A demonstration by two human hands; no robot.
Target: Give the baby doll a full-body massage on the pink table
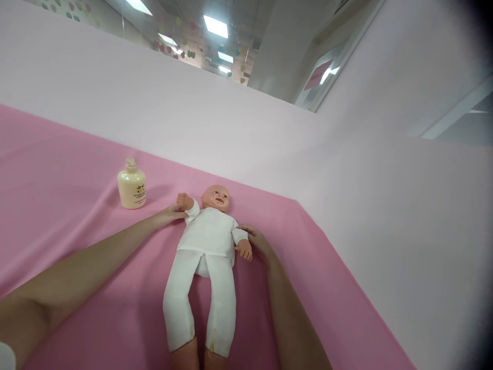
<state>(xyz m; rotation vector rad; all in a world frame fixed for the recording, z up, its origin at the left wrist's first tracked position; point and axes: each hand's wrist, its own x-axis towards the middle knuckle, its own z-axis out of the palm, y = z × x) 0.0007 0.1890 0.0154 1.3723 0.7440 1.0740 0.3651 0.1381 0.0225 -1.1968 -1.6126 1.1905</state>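
left hand (169, 211) touching doll (208, 241) arm, grip unclear | right hand (257, 240) lying open beside other arm | doll lying lengthwise between hands, head away | bottle (132, 185) left

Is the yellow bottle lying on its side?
No, the yellow bottle stands upright on the pink cloth, apart from the doll.

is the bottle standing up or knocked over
Upright: the bottle stands on its base on the pink sheet, pump top pointing up, beside the doll.
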